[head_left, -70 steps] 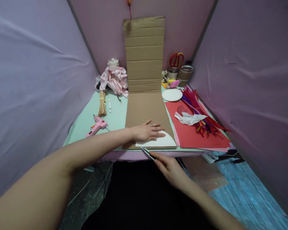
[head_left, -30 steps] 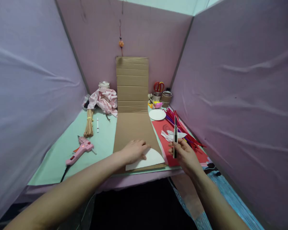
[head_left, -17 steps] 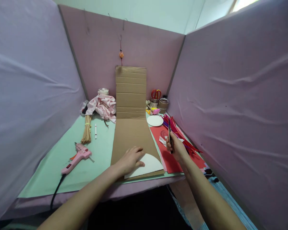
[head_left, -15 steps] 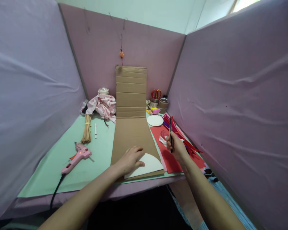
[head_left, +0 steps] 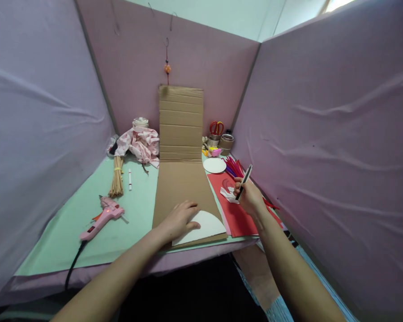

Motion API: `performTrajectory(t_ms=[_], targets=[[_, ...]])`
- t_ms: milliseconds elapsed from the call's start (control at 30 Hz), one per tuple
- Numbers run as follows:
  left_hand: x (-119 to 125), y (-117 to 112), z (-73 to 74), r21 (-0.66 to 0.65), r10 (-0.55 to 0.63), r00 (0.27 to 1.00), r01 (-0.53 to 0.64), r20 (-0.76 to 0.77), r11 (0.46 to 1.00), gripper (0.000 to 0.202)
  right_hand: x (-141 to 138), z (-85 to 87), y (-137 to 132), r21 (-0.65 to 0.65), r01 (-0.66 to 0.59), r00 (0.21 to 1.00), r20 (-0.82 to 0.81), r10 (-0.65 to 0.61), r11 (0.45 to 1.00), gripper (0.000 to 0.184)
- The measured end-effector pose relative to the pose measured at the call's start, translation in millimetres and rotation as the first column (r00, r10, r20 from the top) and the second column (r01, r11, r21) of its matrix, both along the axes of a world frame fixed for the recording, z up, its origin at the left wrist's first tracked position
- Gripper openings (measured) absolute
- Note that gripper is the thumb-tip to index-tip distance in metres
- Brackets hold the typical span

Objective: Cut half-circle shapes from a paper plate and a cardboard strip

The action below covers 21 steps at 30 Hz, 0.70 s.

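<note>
My left hand lies flat with fingers spread, pressing on the brown cardboard and the edge of a white half-round card. The card rests on the near end of the cardboard, by the table's front edge. My right hand is raised over red sheets, its fingers closed round a slim black-and-white tool. The tool is tilted; whether it is a pen or a craft knife I cannot tell. Crumpled white paper lies beside that hand, and a white oval disc lies farther back.
On the left are a pink glue gun with a black cord, a bundle of sticks and a white pen. Pink patterned cloth, red-handled scissors in a tin, a jar and red-purple pipe cleaners stand or lie behind.
The tool in my right hand has turned from nearly upright to a slant, its top leaning right. My left hand stays on the card. The whole view has shifted slightly.
</note>
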<state>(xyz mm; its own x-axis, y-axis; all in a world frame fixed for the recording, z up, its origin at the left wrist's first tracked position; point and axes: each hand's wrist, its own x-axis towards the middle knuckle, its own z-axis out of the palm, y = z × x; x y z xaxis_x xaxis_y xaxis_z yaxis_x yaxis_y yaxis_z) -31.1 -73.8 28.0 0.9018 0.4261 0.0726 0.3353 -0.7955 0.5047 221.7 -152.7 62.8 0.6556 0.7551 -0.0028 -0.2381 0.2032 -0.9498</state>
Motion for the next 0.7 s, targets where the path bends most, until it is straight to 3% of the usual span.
performTrajectory(t_ms=[167, 300, 367, 433, 500, 567, 633, 700], targets=[[0.4, 0.2, 0.8, 0.013, -0.006, 1.0, 0.006, 0.004, 1.0, 0.046, 5.8, 3.3, -4.2, 0.035, 0.046, 0.998, 0.051, -0.047, 0.998, 0.026], [0.8, -0.1, 7.9, -0.018, -0.019, 1.0, 0.018, -0.006, 1.0, 0.047, 10.8, 9.8, -12.5, -0.012, 0.053, 0.992, 0.119, -0.051, 0.999, 0.027], [1.5, -0.4, 11.5, -0.02, -0.012, 1.0, 0.011, -0.016, 1.0, 0.049, 6.3, 11.2, -18.5, -0.079, 0.014, 0.988, 0.154, -0.002, 0.997, 0.024], [2.4, -0.4, 12.8, -0.017, -0.002, 1.0, 0.002, -0.015, 1.0, 0.05, -5.0, 8.4, -24.0, -0.193, -0.097, 0.964, 0.226, 0.14, 0.976, 0.023], [3.0, -0.6, 11.3, -0.025, 0.007, 1.0, -0.007, 0.003, 1.0, 0.052, -21.0, 1.4, -27.4, -0.362, -0.246, 0.848, 0.369, 0.381, 0.899, 0.026], [3.1, -1.1, 7.8, -0.046, 0.02, 0.999, -0.019, 0.03, 0.999, 0.054, -37.2, -7.8, -27.8, -0.543, -0.297, 0.63, 0.507, 0.588, 0.786, 0.028], [2.5, -2.3, 3.4, -0.067, 0.037, 0.997, -0.032, 0.063, 0.997, 0.056, -49.7, -16.2, -25.7, -0.651, -0.223, 0.474, 0.578, 0.664, 0.726, 0.033], [1.7, -3.7, -0.6, -0.08, 0.056, 0.994, -0.049, 0.095, 0.996, 0.057, -56.7, -21.5, -22.6, -0.692, -0.133, 0.431, 0.604, 0.67, 0.709, 0.042]])
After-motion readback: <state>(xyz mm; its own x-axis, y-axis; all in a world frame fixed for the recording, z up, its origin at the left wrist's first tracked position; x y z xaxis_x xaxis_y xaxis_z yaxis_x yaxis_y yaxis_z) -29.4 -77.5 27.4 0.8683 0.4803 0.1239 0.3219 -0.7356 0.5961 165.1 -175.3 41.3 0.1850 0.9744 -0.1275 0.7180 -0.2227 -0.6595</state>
